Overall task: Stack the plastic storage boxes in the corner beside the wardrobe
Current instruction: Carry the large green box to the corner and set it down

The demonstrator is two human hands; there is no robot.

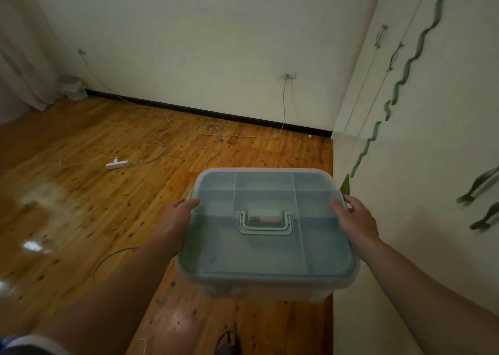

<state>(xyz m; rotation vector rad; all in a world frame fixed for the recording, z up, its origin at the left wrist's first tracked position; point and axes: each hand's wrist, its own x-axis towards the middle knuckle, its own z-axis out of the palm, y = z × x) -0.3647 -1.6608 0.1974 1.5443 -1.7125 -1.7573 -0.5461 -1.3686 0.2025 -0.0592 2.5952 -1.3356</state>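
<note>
I carry a clear plastic storage box (267, 257) with a translucent lid, inner dividers and a pale green carry handle on top. It hangs above the wooden floor, held from both sides. My left hand (179, 217) grips its left edge and my right hand (353, 219) grips its right edge by the latch. The white wardrobe (421, 144) with a wavy green trim stands close on the right. The corner (328, 134) where wardrobe meets the back wall lies ahead, and no other box shows there.
White cables (213, 130) snake over the floor from a wall socket (287, 76), with a power strip (116, 163) to the left. A small bin (73, 87) and a curtain (24, 66) stand far left. My bare foot (226, 342) shows below the box.
</note>
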